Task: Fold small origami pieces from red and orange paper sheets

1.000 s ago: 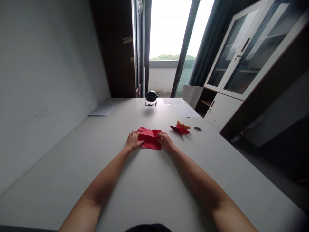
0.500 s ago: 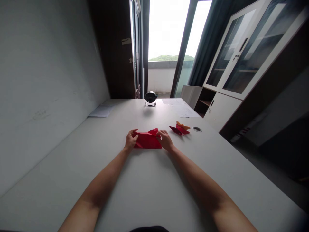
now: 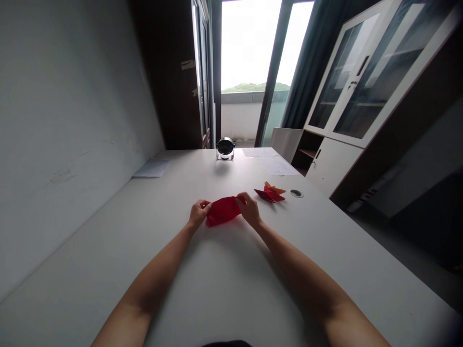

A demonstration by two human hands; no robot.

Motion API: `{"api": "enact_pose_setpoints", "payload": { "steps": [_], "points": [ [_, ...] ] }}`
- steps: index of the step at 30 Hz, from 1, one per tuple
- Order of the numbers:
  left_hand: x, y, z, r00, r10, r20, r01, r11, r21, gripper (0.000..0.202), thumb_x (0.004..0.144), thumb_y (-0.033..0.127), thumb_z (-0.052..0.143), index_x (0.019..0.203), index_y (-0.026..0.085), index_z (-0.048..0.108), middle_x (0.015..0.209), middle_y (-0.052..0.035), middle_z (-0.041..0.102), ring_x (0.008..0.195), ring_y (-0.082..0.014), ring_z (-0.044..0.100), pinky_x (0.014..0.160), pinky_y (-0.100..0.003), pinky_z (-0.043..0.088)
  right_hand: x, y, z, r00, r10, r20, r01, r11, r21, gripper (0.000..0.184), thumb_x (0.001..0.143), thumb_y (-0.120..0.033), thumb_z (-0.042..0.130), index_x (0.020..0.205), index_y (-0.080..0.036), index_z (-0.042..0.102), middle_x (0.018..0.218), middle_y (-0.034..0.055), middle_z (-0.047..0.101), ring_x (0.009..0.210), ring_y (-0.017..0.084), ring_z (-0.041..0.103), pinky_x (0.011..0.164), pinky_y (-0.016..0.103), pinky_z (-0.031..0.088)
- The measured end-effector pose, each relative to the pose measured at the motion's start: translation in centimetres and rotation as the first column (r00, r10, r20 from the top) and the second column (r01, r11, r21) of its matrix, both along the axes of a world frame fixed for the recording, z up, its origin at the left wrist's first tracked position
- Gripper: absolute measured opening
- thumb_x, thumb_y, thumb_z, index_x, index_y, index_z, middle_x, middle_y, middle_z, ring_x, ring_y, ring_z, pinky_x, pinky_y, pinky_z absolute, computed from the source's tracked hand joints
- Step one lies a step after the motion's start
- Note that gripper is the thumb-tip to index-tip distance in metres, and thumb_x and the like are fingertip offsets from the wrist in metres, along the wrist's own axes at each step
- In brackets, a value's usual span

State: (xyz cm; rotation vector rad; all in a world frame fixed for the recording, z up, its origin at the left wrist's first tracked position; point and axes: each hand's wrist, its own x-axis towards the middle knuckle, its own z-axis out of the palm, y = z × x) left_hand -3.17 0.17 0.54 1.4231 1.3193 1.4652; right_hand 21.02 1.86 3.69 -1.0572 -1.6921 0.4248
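Observation:
A folded sheet of red paper (image 3: 223, 211) is stretched between my two hands over the white table, tilted so that its right end is higher. My left hand (image 3: 198, 213) pinches its left end between thumb and fingers. At the right end, my right hand (image 3: 249, 208) grips the upper corner, and its fingers hide that part of the paper. A shadow with a reddish tint lies on the table below the sheet.
To the right lie folded red and orange paper pieces (image 3: 270, 193), beside a round cable hole (image 3: 296, 193). A small round black device on a stand (image 3: 225, 148) is at the far edge. White papers (image 3: 152, 167) lie at the back left, with more sheets (image 3: 278, 166) at the back right.
The red paper has been lifted and tilted, its right end up, and its raised flap at the top no longer shows. Both hands still hold its ends.

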Motion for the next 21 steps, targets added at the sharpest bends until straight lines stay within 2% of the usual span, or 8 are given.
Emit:
{"api": "enact_pose_setpoints", "payload": {
  "steps": [2,5,11,14,18,21],
  "points": [
    [-0.1,-0.1,0.2,0.997,-0.025,0.069,0.026,1.0,-0.015,0.025,0.075,0.042,0.072,0.076,0.017,0.07,0.073,-0.0031,0.064,0.065,-0.0138,0.056,0.06,-0.024,0.043,-0.3,-0.1,0.2,0.998,-0.002,-0.067,-0.001,0.999,-0.042,0.016,0.088,-0.034,0.052,0.09,-0.022,0.062,0.078,0.0018,0.067,0.07,0.019,0.059,0.066,0.031,0.045],
    [-0.1,-0.3,0.5,0.964,-0.079,0.253,0.087,0.996,-0.023,0.029,0.076,0.045,0.073,0.076,0.017,0.064,0.074,-0.0013,0.064,0.065,-0.0127,0.056,0.059,-0.023,0.043,-0.7,-0.1,0.2,0.992,-0.005,-0.124,-0.005,0.997,-0.081,0.016,0.086,-0.036,0.053,0.088,-0.022,0.061,0.078,0.0017,0.066,0.07,0.019,0.059,0.065,0.03,0.045],
    [0.3,-0.5,1.1,0.821,-0.153,0.549,0.2,0.979,-0.027,0.034,0.075,0.047,0.076,0.078,0.018,0.058,0.071,0.0008,0.062,0.062,-0.0114,0.057,0.06,-0.023,0.047,-0.7,0.4,-0.2,0.984,-0.011,-0.178,-0.007,0.995,-0.104,0.019,0.085,-0.039,0.055,0.087,-0.021,0.061,0.076,0.0017,0.064,0.071,0.019,0.058,0.066,0.031,0.045],
    [0.6,-0.8,1.5,0.785,-0.215,0.581,0.275,0.961,-0.016,0.034,0.075,0.044,0.077,0.09,0.017,0.062,0.084,-0.0037,0.068,0.072,-0.0144,0.063,0.068,-0.027,0.051,-0.5,0.7,-0.4,0.975,-0.051,-0.217,0.029,0.994,-0.106,0.022,0.085,-0.041,0.055,0.087,-0.021,0.061,0.077,0.0027,0.065,0.071,0.02,0.057,0.068,0.032,0.045],
    [0.8,-1.1,1.8,0.789,-0.281,0.546,0.372,0.926,-0.062,0.045,0.072,0.041,0.08,0.106,0.013,0.066,0.1,-0.0118,0.072,0.086,-0.0214,0.068,0.077,-0.032,0.054,-0.3,0.9,-0.6,0.969,-0.066,-0.239,0.037,0.992,-0.123,0.024,0.084,-0.044,0.056,0.087,-0.02,0.061,0.077,0.0031,0.065,0.071,0.02,0.057,0.068,0.033,0.046],
    [0.8,-1.1,1.7,0.787,-0.271,0.554,0.37,0.926,-0.073,0.048,0.071,0.041,0.081,0.107,0.013,0.066,0.103,-0.0134,0.072,0.091,-0.0249,0.069,0.081,-0.035,0.055,-0.4,0.9,-0.8,0.969,-0.054,-0.242,0.02,0.99,-0.14,0.026,0.084,-0.045,0.056,0.088,-0.02,0.061,0.077,0.0034,0.066,0.07,0.021,0.058,0.067,0.032,0.046]
  ]
}}
